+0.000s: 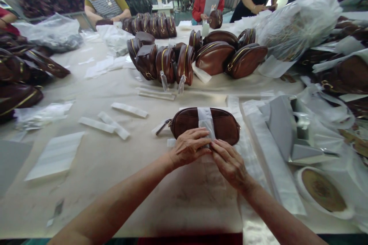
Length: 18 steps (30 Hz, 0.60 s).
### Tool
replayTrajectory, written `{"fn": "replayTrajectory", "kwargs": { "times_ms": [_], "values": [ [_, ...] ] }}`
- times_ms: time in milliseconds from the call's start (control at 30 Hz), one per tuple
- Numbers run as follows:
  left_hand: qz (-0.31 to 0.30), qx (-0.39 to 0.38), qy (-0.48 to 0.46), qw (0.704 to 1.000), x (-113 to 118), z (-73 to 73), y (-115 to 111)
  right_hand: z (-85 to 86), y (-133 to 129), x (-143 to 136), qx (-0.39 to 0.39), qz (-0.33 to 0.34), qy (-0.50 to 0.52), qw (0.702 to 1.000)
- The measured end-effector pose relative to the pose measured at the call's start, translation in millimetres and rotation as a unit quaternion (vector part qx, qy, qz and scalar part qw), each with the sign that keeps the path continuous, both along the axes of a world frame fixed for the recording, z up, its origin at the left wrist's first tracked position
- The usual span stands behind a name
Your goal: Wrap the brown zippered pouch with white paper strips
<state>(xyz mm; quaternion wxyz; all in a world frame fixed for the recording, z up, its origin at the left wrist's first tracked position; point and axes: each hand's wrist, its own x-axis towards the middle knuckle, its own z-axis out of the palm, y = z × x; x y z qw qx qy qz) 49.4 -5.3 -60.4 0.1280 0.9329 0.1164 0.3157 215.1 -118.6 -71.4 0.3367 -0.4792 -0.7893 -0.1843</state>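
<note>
A small brown leather pouch [224,124] lies flat on the table in front of me, with a white paper strip [206,119] wrapped over its middle. My left hand [189,146] and my right hand [229,162] meet at the pouch's near edge. The fingertips of both pinch the lower end of the strip against the pouch. A zip pull in a plastic sleeve [161,126] sticks out at the pouch's left end.
Rows of similar brown pouches [172,61] stand mid-table, more pile up left [17,72] and right [342,72]. Loose white strips [115,124], a stack of sheets [56,155], a tape roll [323,191], grey card [283,126] and plastic bags [299,23] surround me. Other people work across the table.
</note>
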Motion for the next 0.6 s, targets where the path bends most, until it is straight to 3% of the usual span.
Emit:
{"fn": "replayTrajectory", "kwargs": {
  "times_ms": [100,300,467,600],
  "values": [
    [0.006,0.049,0.013,0.999,1.8,-6.3,-0.9,5.0,-11.7,8.2,-0.03,-0.002,0.019,0.999],
    [0.013,0.109,0.023,0.994,1.8,-7.6,-1.6,4.2,-49.4,15.1,-0.17,-0.09,0.123,0.974],
    [0.01,0.117,0.005,0.993,3.0,-7.0,-2.3,-2.6,-50.1,5.0,-0.274,-0.103,0.161,0.943],
    [0.014,0.128,0.011,0.992,3.6,-5.4,-3.2,0.4,-45.9,5.0,-0.319,-0.073,0.171,0.929]
  ]
}}
